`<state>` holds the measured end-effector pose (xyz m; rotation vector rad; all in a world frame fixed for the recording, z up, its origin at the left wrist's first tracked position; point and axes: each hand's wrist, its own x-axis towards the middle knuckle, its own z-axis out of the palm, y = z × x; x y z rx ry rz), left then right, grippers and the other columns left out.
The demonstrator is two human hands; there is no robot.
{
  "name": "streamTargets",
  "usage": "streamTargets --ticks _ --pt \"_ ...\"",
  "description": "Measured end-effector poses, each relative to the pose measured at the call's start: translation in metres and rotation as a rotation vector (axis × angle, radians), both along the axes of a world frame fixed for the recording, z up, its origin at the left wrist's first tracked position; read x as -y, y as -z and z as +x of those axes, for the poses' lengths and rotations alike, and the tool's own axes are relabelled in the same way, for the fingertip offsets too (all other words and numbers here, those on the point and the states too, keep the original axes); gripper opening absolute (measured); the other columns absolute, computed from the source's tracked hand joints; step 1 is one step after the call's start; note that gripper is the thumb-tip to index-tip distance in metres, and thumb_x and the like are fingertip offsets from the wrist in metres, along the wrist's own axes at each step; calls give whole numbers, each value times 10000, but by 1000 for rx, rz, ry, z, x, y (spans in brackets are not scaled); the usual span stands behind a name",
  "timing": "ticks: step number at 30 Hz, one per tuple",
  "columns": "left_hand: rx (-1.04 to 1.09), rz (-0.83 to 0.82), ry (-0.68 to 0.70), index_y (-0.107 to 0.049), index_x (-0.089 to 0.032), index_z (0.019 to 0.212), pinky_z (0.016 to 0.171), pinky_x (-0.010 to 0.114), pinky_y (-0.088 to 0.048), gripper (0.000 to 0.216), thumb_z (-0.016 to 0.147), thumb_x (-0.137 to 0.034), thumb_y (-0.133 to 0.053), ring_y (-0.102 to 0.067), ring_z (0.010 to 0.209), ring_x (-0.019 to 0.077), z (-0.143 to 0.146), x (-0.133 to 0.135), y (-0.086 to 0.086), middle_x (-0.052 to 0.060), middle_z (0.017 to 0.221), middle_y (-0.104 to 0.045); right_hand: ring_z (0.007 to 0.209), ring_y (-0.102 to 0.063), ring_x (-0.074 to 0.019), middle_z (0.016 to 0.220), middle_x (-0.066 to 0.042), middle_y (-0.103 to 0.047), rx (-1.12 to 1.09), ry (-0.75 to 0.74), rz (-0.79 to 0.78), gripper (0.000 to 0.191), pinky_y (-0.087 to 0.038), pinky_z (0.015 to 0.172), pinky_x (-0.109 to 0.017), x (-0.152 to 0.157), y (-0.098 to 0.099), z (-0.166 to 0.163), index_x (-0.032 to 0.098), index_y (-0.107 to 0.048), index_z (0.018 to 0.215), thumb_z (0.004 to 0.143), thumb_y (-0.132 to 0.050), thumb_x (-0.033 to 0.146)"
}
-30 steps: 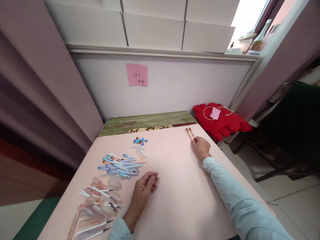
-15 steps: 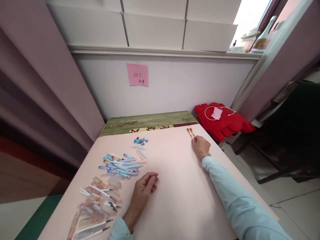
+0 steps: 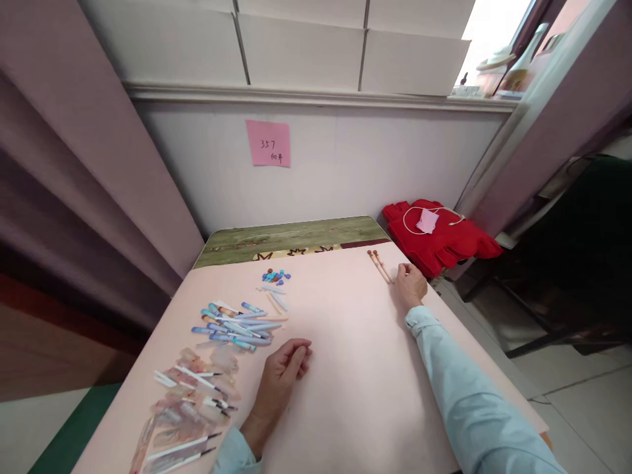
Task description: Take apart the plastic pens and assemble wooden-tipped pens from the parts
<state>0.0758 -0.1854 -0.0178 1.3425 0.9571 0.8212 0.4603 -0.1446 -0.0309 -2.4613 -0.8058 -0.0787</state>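
Observation:
My right hand [image 3: 411, 288] is at the far right of the table, just right of two slim pens [image 3: 379, 266] with brown round tops. The pens lie side by side, and the hand is apart from them with its fingers loosely bent and nothing visible in them. My left hand [image 3: 286, 368] rests near the middle front, fingers curled in and thumb against them; I see nothing in it. Left of it lies a pile of blue and tan pen barrels [image 3: 239, 326]. Nearer me are clear plastic wrappers [image 3: 182, 411] with white refills [image 3: 197, 378].
Small blue and brown caps [image 3: 275, 276] lie in a heap at the back left, with a few loose pen parts [image 3: 276, 300] before them. A red cushion-like item [image 3: 439, 247] with a white cable sits beyond the right table edge. A pink note [image 3: 269, 143] sticks to the wall.
My right hand has let go of the two pens and moved right, away from them. The pens now lie fully in sight. My left hand stays in place.

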Motion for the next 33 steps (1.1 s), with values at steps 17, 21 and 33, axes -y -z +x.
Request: streamTargets --ticks 17,21,33 --pt "24 2 -8 -672 -143 983 548 237 -420 308 884 -415 -566 -542 605 111 1 7 4 63 809 -653 1015 -587 -329 1121 -183 -655 101 -162 361 626 -434 859 -447 -3 10 -25 112 -577 1225 806 -539 575" --pt "32 -3 -8 -674 -142 976 555 235 -426 295 877 -402 -575 -552 607 110 1 8 3 64 817 -657 993 -613 -285 1079 -143 -679 90 -546 428 426 -465 879 -422 3 -5 -83 161 -650 1106 830 -551 471" --pt "75 39 5 -687 -135 953 574 234 -426 240 874 -315 -550 -535 590 104 -1 12 1 45 777 -648 489 -547 -138 642 -32 -663 -894 -858 243 399 -429 467 -248 21 -2 -220 157 -689 900 791 -640 538"
